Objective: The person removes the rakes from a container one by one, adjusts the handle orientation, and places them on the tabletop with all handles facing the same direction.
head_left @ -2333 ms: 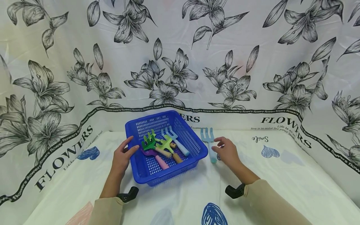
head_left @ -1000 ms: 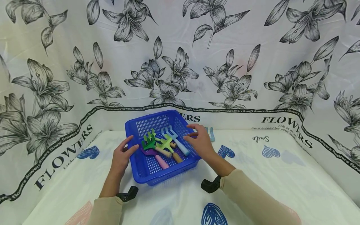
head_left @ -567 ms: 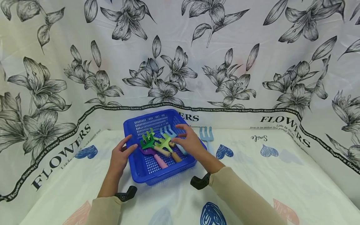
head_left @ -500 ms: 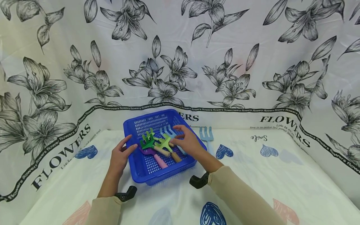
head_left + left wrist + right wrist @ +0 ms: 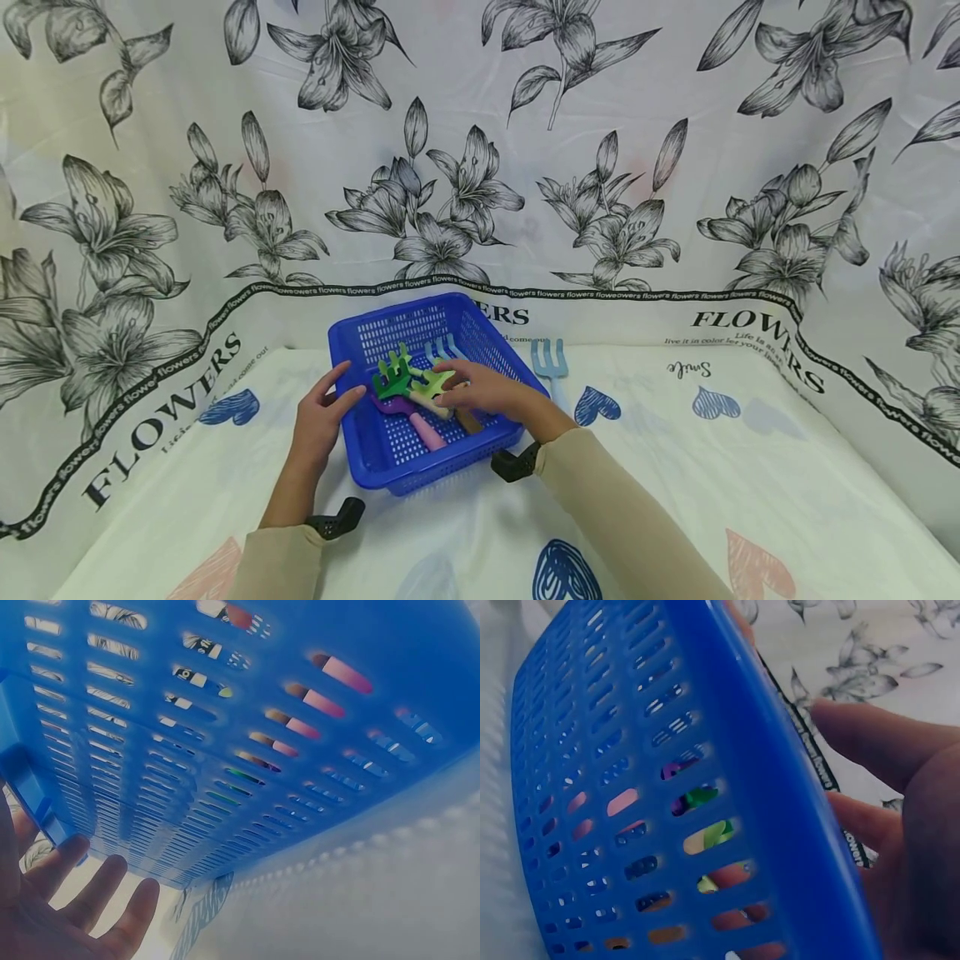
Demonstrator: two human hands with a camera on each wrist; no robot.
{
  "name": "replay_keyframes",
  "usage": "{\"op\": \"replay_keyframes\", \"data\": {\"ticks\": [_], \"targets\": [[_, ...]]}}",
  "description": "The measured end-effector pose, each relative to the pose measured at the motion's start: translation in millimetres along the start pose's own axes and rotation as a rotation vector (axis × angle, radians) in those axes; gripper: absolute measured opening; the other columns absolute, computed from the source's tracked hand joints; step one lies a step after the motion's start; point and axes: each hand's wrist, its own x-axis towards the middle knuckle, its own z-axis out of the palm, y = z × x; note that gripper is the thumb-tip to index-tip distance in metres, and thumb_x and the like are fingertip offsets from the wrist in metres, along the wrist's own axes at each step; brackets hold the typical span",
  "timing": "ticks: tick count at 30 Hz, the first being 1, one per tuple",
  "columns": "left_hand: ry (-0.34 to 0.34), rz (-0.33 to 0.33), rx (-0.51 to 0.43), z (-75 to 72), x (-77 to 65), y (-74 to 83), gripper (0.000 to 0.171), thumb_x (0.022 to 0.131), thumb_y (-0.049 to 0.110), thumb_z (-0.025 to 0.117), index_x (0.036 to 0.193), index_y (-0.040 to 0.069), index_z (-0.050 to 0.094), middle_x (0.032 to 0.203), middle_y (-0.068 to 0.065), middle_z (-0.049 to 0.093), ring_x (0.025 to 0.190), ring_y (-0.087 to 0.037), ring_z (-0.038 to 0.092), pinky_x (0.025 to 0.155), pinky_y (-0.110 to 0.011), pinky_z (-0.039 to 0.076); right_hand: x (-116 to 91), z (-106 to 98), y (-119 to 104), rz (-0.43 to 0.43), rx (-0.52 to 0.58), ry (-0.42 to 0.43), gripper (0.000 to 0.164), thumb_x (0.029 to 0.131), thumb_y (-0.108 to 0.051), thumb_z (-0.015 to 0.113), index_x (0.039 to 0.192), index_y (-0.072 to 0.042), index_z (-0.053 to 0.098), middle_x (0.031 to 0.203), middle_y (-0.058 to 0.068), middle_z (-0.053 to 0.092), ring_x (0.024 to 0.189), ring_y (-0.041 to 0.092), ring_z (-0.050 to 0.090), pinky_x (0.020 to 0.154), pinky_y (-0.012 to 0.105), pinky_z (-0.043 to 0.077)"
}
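A blue perforated basket (image 5: pixel 405 479) holds several toy garden tools. My left hand (image 5: pixel 318 417) grips its left rim, thumb over the edge; in the left wrist view its other fingers (image 5: pixel 94 896) extend along the outside. My right hand (image 5: pixel 491 392) reaches over the right side into the basket, thumb and forefinger apart above a light green rake (image 5: pixel 430 385). Beside them lie a dark green rake (image 5: pixel 392 383) with a pale handle and a purple tool with a pink handle (image 5: pixel 426 432). My right hand partly hides a light blue fork (image 5: pixel 442 347) and a brown handle (image 5: pixel 469 422).
Another light blue fork (image 5: pixel 551 360) lies on the cloth just right of the basket, its handle partly hidden. The white cloth (image 5: pixel 645 467) carries printed hearts. Behind it hangs a flower-printed curtain (image 5: pixel 525 225). A black band with a camera mount sits on each wrist.
My right hand has left the light blue fork on the cloth and moved left over the rim, then down among the tools in the basket. My left hand stays at the rim.
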Motion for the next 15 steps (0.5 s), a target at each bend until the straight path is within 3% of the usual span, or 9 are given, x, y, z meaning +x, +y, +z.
{"op": "replay_keyframes", "data": {"ticks": [6,15], "targets": [[0.004,-0.017,-0.009,-0.1,0.3,-2.2,0.068,0.092,0.041,0.065,0.151,0.020,0.037,0.153,-0.016,0.034,0.135,-0.038,0.039,0.103,-0.054,0.038,5,3,-1,0.031,-0.037,-0.052,0.053,0.092,-0.031,0.066,0.141,-0.021,0.048,0.124,0.007,0.058,0.108,0.023,0.058,0.096,0.047,0.047],[0.008,0.004,0.006,0.3,-0.3,2.4,0.066,0.093,0.037,0.065,0.151,0.020,0.038,0.153,-0.017,0.033,0.135,-0.038,0.038,0.105,-0.054,0.037,14,7,2,0.027,-0.161,-0.155,0.059,0.093,-0.032,0.063,0.146,-0.016,0.043,0.136,0.011,0.054,0.126,0.026,0.048,0.104,0.048,0.039]]}}
